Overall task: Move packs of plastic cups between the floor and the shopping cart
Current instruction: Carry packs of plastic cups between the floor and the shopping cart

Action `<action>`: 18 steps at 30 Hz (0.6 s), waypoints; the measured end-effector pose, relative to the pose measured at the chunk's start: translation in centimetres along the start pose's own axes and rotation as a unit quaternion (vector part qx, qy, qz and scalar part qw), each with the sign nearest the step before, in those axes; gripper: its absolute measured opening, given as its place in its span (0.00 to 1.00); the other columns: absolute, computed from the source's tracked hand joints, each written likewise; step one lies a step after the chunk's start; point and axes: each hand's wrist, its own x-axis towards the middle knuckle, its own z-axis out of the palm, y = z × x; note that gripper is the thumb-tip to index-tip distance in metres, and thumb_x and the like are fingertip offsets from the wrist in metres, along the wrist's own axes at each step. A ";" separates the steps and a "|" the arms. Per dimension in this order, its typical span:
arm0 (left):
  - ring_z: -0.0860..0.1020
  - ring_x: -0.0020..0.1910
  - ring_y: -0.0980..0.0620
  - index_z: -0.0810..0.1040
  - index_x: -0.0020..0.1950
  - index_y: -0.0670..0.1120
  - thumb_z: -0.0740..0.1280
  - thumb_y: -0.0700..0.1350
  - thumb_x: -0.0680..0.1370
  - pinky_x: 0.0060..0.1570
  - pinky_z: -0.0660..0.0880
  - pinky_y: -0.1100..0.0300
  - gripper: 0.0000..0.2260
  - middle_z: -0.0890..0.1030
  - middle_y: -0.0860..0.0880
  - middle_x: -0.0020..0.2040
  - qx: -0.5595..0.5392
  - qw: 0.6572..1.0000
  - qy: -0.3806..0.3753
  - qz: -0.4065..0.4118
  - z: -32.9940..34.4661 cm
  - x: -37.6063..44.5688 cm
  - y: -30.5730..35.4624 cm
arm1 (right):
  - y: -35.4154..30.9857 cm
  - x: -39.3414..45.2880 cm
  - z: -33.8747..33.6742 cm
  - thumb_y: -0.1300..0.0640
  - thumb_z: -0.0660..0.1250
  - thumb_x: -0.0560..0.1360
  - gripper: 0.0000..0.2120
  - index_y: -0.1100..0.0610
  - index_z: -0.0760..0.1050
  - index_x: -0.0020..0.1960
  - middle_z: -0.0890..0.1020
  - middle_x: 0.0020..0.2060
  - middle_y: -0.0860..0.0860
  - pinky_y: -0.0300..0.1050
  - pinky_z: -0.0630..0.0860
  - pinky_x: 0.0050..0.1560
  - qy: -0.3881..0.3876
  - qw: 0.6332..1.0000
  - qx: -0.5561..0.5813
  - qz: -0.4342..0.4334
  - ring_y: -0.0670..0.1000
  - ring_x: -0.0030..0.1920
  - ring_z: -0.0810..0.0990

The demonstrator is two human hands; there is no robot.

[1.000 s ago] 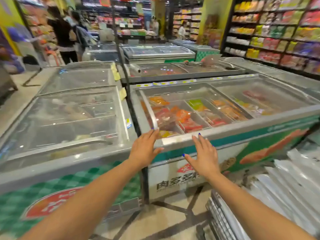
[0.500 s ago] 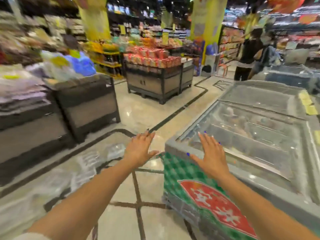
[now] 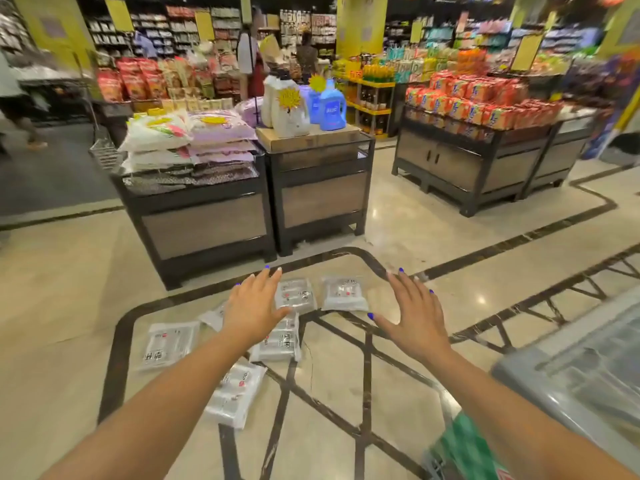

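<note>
1. Fingers [image 3: 266, 282] straight and spread on left hand [image 3: 254, 308] and right hand [image 3: 414, 315], holding nothing, likely readied to reach down.
2. Packs [image 3: 273, 344] scattered flat on floor [image 3: 398, 216], below hands.
3. Cart not visible.

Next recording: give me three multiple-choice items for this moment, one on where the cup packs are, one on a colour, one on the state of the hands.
1. Where do the packs of cups lie?
A. on the floor
B. on a display stand
C. in the freezer

2. What colour are the fingernails?
A. red
B. blue
C. green

3. What are the hands doing?
A. both grip a pack
B. one grips a pack
C. both open, holding nothing

Answers:
1 A: the packs are scattered on the floor in front of the display stands.
2 B: blue nails show on the left hand and the right hand.
3 C: the fingers of both are spread above the packs.
</note>
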 end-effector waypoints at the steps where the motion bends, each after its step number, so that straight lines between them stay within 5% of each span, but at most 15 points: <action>1: 0.57 0.77 0.45 0.49 0.80 0.53 0.61 0.65 0.76 0.74 0.58 0.48 0.38 0.53 0.49 0.80 -0.002 1.000 -0.007 -0.017 0.5 1.0 -0.5 | 0.0 1.8 0.7 0.35 0.61 0.76 0.39 0.43 0.45 0.79 0.52 0.79 0.46 0.55 0.49 0.76 -0.003 1.000 0.005 -0.012 0.53 0.79 0.49; 18: 0.53 0.78 0.46 0.46 0.79 0.54 0.60 0.62 0.79 0.75 0.54 0.48 0.35 0.51 0.50 0.80 -0.034 0.983 -0.070 -0.164 6.7 17.7 -5.8 | -1.0 28.2 13.0 0.33 0.60 0.75 0.39 0.43 0.45 0.79 0.50 0.79 0.45 0.54 0.46 0.77 -0.135 0.982 -0.019 -0.134 0.53 0.79 0.48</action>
